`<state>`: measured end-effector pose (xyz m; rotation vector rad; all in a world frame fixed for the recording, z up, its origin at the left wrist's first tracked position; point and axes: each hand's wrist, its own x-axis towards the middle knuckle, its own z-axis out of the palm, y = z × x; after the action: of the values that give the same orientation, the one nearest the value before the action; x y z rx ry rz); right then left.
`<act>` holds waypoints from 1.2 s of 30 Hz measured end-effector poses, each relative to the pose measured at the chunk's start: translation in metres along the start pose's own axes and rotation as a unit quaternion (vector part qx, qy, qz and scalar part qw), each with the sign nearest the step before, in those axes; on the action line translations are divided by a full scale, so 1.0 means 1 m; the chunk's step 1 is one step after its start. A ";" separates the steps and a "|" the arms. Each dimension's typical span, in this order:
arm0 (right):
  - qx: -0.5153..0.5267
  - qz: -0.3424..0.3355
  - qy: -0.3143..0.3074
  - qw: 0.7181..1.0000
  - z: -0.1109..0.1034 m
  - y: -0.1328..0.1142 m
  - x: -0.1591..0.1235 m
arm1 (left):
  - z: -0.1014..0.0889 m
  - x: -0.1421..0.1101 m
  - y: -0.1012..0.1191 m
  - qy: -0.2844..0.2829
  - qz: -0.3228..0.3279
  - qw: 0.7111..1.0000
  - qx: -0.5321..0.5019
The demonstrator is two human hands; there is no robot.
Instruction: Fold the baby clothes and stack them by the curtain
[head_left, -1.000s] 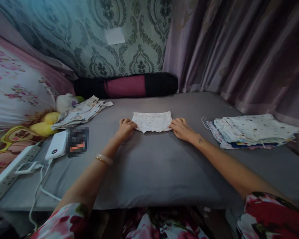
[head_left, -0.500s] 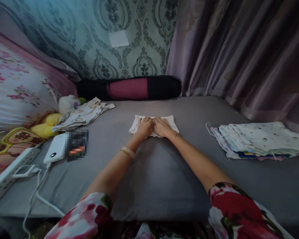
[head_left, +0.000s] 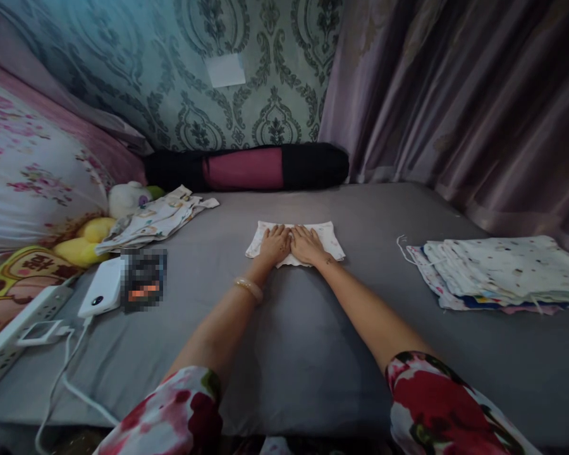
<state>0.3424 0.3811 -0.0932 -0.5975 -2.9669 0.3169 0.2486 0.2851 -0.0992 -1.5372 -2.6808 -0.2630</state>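
A small white cloth garment (head_left: 330, 239) with a faint print lies folded on the grey bed sheet (head_left: 303, 328). My left hand (head_left: 275, 244) rests palm down on its left half, fingers stretched forward. Beside it, my right hand (head_left: 306, 244) presses flat on the right half, the thumbs close together. Both hands are open and grip nothing. The middle of the cloth is hidden under them; its two sides and a bit of the near edge show.
To the right sits a stack of folded printed clothes (head_left: 502, 268). On the left are a loose printed garment (head_left: 156, 218), a white power bank (head_left: 102, 287), a power strip (head_left: 23, 335) with cables, and plush toys (head_left: 88, 240). A black and maroon bolster (head_left: 246, 167) lines the wall.
Both hands stay on the cloth; their fingers have spread slightly and lie flatter. The view has shifted a little.
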 end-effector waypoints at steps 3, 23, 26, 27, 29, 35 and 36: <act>-0.004 0.007 -0.001 1.000 -0.001 0.000 0.001 | -0.001 0.001 -0.002 -0.007 -0.017 1.000 0.001; -0.042 0.092 0.047 0.994 -0.010 0.042 -0.009 | -0.011 -0.008 -0.031 0.004 -0.077 0.997 -0.006; -0.038 0.109 0.031 0.993 -0.013 0.050 -0.012 | -0.013 -0.010 -0.040 -0.013 -0.077 0.997 -0.015; -0.037 0.113 0.027 0.993 -0.014 0.053 -0.013 | -0.013 -0.010 -0.044 -0.019 -0.073 0.997 -0.017; -0.035 0.118 0.021 0.992 -0.017 0.059 -0.017 | -0.012 -0.011 -0.052 -0.031 -0.067 0.997 -0.022; -0.013 0.112 -0.022 0.993 -0.024 0.078 -0.027 | -0.012 -0.018 -0.078 -0.065 -0.037 0.997 -0.020; -0.008 0.114 -0.030 0.993 -0.025 0.080 -0.028 | -0.013 -0.020 -0.080 -0.067 -0.031 0.997 -0.017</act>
<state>0.4015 0.4467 -0.0883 -0.9489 -2.9623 0.3342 0.1888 0.2266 -0.0993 -1.5336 -2.8448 -0.2157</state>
